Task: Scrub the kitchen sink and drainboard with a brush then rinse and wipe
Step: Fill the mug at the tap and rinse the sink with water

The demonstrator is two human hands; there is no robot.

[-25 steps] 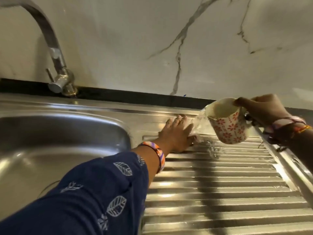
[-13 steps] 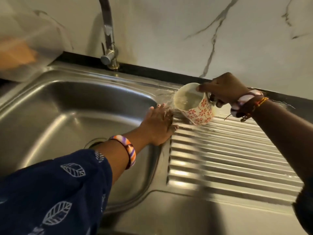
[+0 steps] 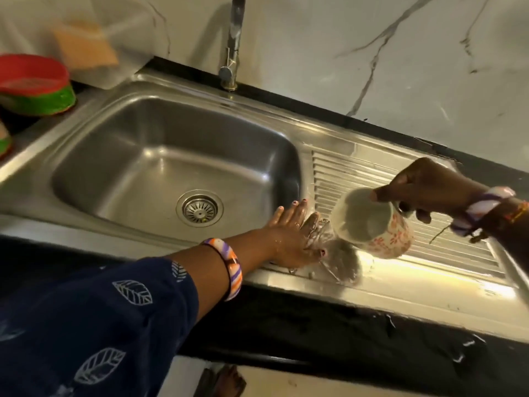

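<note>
While the right hand (image 3: pixel 423 190) held the mug (image 3: pixel 372 224) tipped on its side over the drainboard (image 3: pixel 429 247), water (image 3: pixel 329 250) spilled from the mug's mouth onto the left hand (image 3: pixel 292 239). Right hand: fingers curled round the mug at its handle side, thumb on the rim. Mug was white with a red flower print, mouth facing left toward the sink (image 3: pixel 171 156), clear of the steel.

Left hand: flat, fingers straight and spread, palm down on the strip of steel between the basin and the drainboard ribs, near the front edge. It was wet, gripping nothing. Water pooled and splashed on the flat front lip just right of it.

Basin looked bare, with the drain strainer (image 3: pixel 199 209) at its bottom near the front. Tap (image 3: pixel 232 53) stood at the back rim, behind the basin's right half; no flow visible from it. No brush in view.

Both wrists wore striped bangles; left arm was in a dark blue sleeve (image 3: pixel 100 325) with a leaf print. Red and green bowls (image 3: pixel 37 87) sat stacked on the bench left of the sink, with a blurred orange sponge-like block (image 3: pixel 86 47) behind them against the marble wall. Black bench edge ran along the front.
</note>
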